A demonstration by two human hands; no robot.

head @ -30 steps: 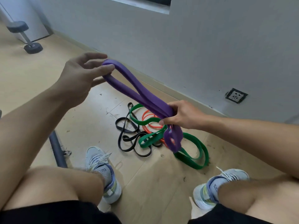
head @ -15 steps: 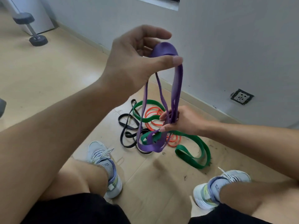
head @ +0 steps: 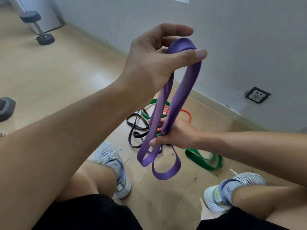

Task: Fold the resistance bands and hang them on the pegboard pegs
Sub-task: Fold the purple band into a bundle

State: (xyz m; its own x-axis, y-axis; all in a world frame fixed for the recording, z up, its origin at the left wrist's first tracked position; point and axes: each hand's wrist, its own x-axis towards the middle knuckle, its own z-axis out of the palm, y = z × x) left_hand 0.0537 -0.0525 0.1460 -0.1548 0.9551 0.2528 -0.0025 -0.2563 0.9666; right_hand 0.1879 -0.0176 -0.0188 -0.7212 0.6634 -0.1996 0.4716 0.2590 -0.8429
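Your left hand (head: 154, 63) is raised up high, thumb and curled fingers pinching the top fold of the purple resistance band (head: 176, 103). Your right hand (head: 174, 135) sits lower, toward 5 o'clock from it, fingers wrapped around the hanging strands, loops dangling below. Green band (head: 201, 159), orange band (head: 186, 113) and black band (head: 136, 128) lie on the floor (head: 49, 72) behind.

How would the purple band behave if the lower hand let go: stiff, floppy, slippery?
Probably floppy: the purple band drapes from the left hand and sags in loose loops below the right hand. Likely light. Its smooth surface might slip.
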